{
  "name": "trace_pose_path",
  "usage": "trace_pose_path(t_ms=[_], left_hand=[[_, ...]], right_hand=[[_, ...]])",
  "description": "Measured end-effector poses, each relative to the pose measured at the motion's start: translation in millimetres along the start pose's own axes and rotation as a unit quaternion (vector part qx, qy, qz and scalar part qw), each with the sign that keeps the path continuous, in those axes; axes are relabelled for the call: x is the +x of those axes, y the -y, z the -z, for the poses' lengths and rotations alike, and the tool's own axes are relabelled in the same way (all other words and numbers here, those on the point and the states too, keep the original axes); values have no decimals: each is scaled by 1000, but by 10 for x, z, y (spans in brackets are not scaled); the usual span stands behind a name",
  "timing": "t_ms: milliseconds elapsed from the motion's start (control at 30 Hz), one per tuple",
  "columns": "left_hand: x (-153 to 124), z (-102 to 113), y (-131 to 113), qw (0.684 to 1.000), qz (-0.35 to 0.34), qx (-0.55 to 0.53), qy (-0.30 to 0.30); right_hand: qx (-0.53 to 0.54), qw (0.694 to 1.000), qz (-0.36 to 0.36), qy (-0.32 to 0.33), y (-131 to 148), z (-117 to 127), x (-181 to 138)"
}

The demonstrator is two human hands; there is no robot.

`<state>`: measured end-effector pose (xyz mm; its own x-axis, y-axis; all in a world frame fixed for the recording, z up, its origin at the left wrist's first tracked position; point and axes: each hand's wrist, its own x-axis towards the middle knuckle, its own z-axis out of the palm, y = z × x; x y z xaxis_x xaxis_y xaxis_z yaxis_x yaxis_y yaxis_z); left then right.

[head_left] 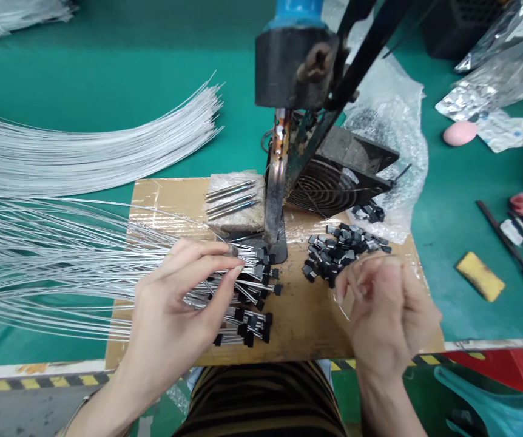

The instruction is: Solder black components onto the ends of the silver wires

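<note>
My left hand is over grey wires with black connectors on their ends. Its thumb and fingertips pinch together; what lies between them is too small to make out. Several finished-looking ends lie just below it. My right hand is curled and slightly blurred, beside a pile of small black connectors. A thin, pale strand of wire runs down from its fingers. Between the hands, a soldering iron hangs tip down from a stand, its tip above a dark metal base.
A white block with several metal tips stands left of the iron. Behind it sits a black fan. A large wire bundle lies at left. Cardboard covers the work spot; a yellow sponge is at right.
</note>
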<state>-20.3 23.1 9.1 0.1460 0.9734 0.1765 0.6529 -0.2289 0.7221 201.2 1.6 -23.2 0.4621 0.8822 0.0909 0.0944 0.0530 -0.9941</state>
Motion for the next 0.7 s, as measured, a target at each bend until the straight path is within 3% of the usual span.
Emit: trace_pose_path(t_ms=[200, 333, 400, 533, 700], left_hand=[[22, 196, 132, 998, 33, -47, -28], [494, 416, 462, 985, 34, 136, -98], [810, 500, 690, 962, 41, 254, -91], [1304, 536, 1092, 958, 20, 282, -35], [1447, 475, 1332, 956, -14, 293, -8]], right_hand=[[88, 994, -47, -32, -161, 307, 115], [96, 991, -18, -90, -242, 343, 146], [91, 992, -7, -92, -271, 330, 155], [79, 994, -6, -71, -300, 321, 156], [60, 995, -22, -75, -288, 325, 126]])
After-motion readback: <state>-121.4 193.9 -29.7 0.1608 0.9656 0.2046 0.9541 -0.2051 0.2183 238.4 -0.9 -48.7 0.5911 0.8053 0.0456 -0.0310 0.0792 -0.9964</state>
